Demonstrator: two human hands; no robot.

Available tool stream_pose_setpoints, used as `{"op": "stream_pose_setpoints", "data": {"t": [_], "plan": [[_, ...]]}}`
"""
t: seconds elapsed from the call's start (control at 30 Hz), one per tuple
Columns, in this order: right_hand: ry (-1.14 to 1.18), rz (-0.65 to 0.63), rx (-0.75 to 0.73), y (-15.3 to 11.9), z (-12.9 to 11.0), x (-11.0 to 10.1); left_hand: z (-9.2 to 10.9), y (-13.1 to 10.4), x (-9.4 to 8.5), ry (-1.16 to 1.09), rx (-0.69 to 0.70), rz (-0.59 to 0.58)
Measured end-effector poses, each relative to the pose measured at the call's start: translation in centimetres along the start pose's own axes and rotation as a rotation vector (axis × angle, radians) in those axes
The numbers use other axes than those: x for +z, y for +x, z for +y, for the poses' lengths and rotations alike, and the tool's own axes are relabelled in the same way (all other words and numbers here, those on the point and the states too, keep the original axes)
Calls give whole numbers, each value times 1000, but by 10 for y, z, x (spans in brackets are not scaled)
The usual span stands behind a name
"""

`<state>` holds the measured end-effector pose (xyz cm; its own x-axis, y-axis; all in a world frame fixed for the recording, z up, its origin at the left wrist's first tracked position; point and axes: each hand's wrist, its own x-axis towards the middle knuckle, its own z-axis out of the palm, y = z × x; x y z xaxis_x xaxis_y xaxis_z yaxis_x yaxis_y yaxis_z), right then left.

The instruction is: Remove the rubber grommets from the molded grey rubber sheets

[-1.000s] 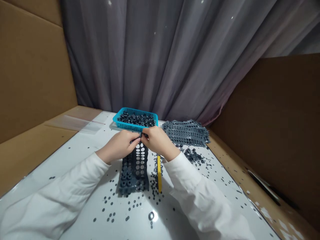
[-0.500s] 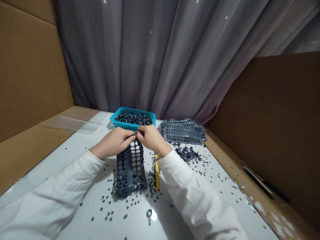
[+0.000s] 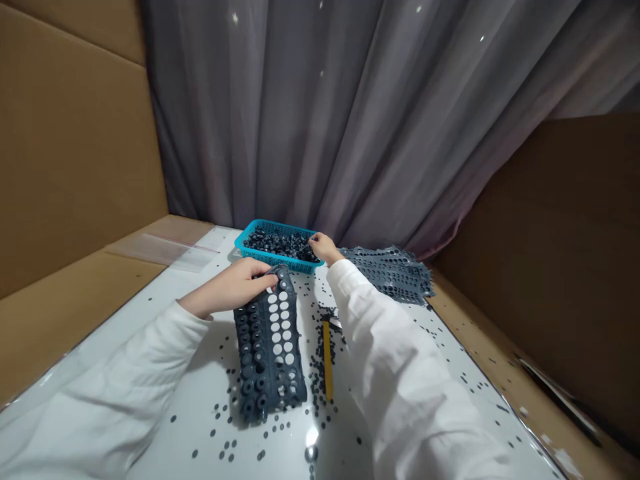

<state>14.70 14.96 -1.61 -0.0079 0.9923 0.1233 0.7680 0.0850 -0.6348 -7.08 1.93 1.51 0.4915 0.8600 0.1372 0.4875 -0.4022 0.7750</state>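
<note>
While the sheet [image 3: 266, 340] is held, the basket [image 3: 270, 255] is reached

Toward 7 o'clock from the view's centre, the dark perforated sheet is clasped at its far end by the left hand [image 3: 240, 287]. At the basket's 3 o'clock edge, the right hand [image 3: 325, 248] is placed; whether anything is pinched in that grip cannot be told. By appearance, the sheet's right-hand columns are mostly opened, the left-hand ones largely filled. Many small dark pieces [image 3: 280, 244] are gathered in the basket.
</note>
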Motion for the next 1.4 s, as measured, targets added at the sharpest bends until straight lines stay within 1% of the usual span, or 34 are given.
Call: {"op": "stream_pose_setpoints", "data": {"t": [0.07,0.1,0.17,0.2,0.27,0.33,0.37,0.4,0.43,0.5,0.6,0.67,0.73,0.83,0.9,1.0,1.13,1.2,1.27,1.33,1.4], "plan": [[-30,8,8,12,-3,4,0,1,0,-11,-14,-5],[-37,8,-1,14,-6,6,0,2,-1,-21,-20,-8],[-37,21,-47,8,-15,6,-1,3,-3,-48,-24,-8],[-29,34,-82,-1,-21,4,-1,3,-4,-62,-25,-3],[2,62,-182,-28,-35,-3,-2,3,-6,-85,-22,10],[53,63,-316,-65,-50,-13,-2,2,-6,-100,-6,24],[111,9,-493,-85,-56,-19,-1,1,-6,-108,12,31],[133,-71,-631,-104,-62,-24,0,0,-6,-120,36,42],[124,-110,-697,-122,-67,-29,2,-2,-6,-132,62,50],[98,-141,-718,-149,-72,-35,9,-7,-6,-140,105,30],[108,-176,-685,-168,-73,-41,20,-14,-7,-69,141,-103],[140,-208,-666,-173,-72,-43,26,-18,-8,20,170,-178],[170,-233,-619,-175,-71,-44,29,-21,-7,95,197,-201],[189,-265,-531,-177,-70,-43,32,-23,-5,148,231,-165],[175,-261,-512,-178,-69,-43,33,-23,-4,171,258,-140],[100,-223,-557,-180,-68,-43,36,-24,-3,198,302,-120],[24,-197,-682,-180,-68,-42,36,-25,-2,209,352,-146],[44,-186,-723,-180,-68,-41,35,-24,-2,198,369,-163],[91,-176,-733,-179,-68,-39,33,-23,-1,166,382,-174],[161,-153,-721,-177,-67,-36,31,-21,-1,116,391,-170],[250,-116,-684,-174,-66,-30,27,-19,1,54,392,-141]]}}
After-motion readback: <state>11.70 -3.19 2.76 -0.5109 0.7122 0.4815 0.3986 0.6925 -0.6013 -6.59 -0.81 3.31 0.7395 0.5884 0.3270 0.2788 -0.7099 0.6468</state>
